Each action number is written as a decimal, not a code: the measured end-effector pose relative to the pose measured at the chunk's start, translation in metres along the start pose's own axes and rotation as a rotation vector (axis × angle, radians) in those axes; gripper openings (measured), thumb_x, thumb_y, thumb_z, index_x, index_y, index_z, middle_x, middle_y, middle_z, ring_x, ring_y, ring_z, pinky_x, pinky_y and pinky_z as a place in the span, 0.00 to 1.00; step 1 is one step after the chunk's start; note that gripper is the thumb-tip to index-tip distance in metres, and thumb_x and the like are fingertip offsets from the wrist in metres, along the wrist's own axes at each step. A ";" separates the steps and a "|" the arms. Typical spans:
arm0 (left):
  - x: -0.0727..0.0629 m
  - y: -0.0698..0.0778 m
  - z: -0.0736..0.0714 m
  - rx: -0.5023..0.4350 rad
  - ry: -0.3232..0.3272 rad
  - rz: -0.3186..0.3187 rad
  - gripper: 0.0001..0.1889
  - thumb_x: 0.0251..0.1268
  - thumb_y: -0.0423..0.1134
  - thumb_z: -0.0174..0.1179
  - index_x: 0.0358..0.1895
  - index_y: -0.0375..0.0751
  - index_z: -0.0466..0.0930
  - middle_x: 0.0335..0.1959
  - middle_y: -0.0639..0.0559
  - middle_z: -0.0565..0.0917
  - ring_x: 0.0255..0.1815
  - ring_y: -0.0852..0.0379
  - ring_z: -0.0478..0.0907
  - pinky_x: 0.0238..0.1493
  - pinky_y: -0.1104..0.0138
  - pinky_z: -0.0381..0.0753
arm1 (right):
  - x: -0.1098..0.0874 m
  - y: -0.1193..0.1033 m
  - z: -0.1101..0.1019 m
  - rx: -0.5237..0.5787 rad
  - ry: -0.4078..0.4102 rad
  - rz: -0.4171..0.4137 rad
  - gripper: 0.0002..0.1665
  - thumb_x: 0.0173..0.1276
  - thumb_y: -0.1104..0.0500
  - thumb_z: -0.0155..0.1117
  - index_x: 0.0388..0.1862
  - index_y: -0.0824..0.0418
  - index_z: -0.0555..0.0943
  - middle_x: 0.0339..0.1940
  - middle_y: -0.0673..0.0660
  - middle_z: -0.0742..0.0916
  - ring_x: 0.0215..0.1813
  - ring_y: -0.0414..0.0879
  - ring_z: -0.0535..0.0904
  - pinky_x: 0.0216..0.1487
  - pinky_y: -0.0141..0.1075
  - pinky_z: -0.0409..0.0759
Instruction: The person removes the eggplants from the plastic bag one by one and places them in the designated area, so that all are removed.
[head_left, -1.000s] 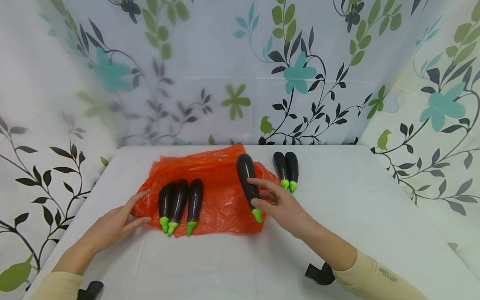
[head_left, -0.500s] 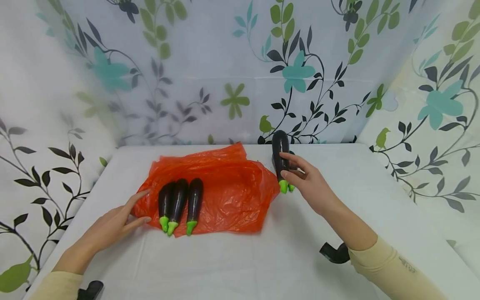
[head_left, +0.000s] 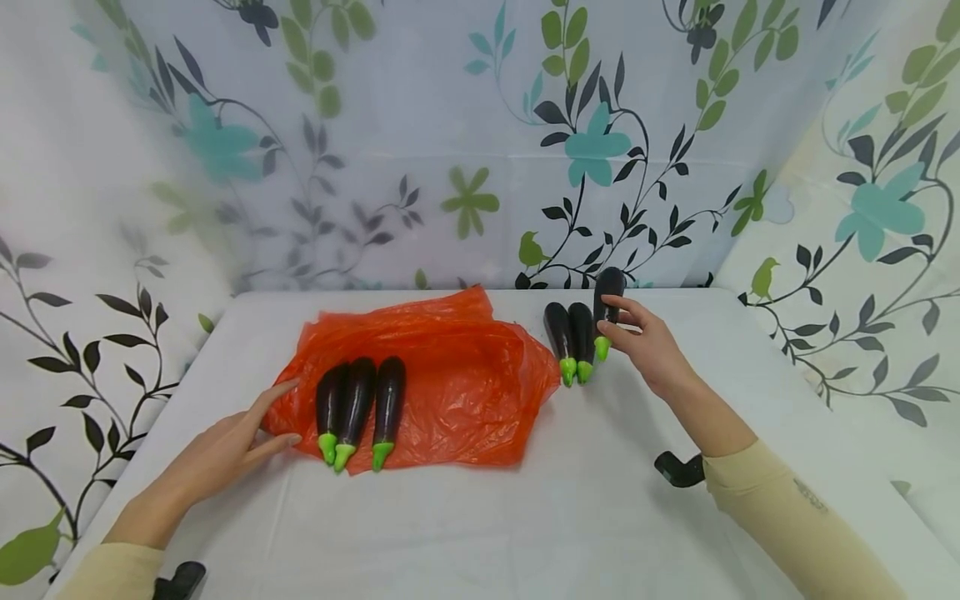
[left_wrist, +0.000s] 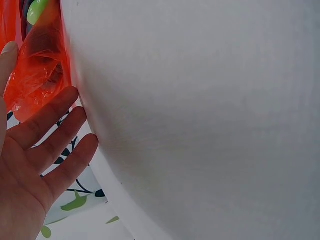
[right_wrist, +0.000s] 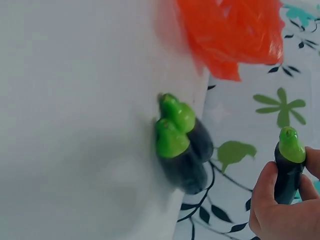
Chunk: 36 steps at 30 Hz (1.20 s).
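Currently, the white table carries a red plastic bag, spread at the left of centre. Three eggplants lie side by side on the bag, green caps toward the person. To the right of the bag, two table eggplants lie together near the far edge, caps likewise facing the person; they occupy the space between the bag and the right hand. A leaf-printed curtain hangs behind the table.

The right hand is clamped on the held eggplant, thumb and fingers pinching its dark body at about mid-length. The green cap projects from the grip on the person's side, the rounded end on the far side. The held eggplant is just right of the two table eggplants (in the right wrist view, a gap separates them). The left hand, fingers extended and apart, is at the bag's left edge; firm contact cannot be confirmed.
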<state>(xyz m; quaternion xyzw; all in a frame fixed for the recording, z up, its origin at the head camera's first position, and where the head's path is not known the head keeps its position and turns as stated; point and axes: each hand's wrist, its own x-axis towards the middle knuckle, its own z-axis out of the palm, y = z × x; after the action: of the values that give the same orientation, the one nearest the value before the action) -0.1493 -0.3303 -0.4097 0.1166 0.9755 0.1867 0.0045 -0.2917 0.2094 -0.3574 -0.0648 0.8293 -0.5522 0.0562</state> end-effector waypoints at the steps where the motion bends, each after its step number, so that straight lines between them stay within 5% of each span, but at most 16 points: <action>1: 0.000 0.000 0.000 -0.001 -0.001 -0.002 0.44 0.64 0.54 0.63 0.77 0.52 0.47 0.21 0.56 0.68 0.23 0.61 0.66 0.27 0.64 0.69 | 0.002 0.003 -0.001 -0.013 0.004 0.007 0.36 0.74 0.50 0.58 0.77 0.53 0.60 0.70 0.68 0.64 0.67 0.63 0.69 0.68 0.55 0.62; 8: -0.001 0.002 0.001 -0.008 -0.004 -0.007 0.44 0.64 0.54 0.63 0.77 0.51 0.47 0.21 0.57 0.68 0.23 0.61 0.67 0.27 0.64 0.69 | 0.011 0.024 -0.010 -0.114 -0.019 0.077 0.36 0.75 0.56 0.57 0.78 0.52 0.57 0.71 0.70 0.64 0.62 0.65 0.73 0.67 0.61 0.60; 20: -0.001 0.002 -0.001 -0.007 -0.009 -0.007 0.43 0.64 0.54 0.63 0.76 0.51 0.48 0.21 0.56 0.68 0.24 0.60 0.66 0.29 0.63 0.69 | 0.028 0.054 -0.017 -0.179 -0.068 0.144 0.37 0.74 0.58 0.57 0.78 0.55 0.57 0.73 0.72 0.61 0.68 0.65 0.64 0.65 0.56 0.66; 36: -0.001 0.002 -0.001 -0.011 -0.020 -0.027 0.43 0.65 0.56 0.62 0.77 0.51 0.47 0.21 0.55 0.67 0.23 0.59 0.66 0.28 0.63 0.67 | 0.040 0.067 -0.006 -0.252 -0.088 0.171 0.35 0.74 0.58 0.57 0.77 0.55 0.59 0.70 0.72 0.64 0.64 0.63 0.65 0.58 0.53 0.69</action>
<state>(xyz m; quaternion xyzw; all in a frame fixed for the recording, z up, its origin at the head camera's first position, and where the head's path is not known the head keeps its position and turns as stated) -0.1480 -0.3293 -0.4085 0.1054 0.9758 0.1909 0.0174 -0.3348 0.2332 -0.4176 -0.0245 0.8912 -0.4336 0.1308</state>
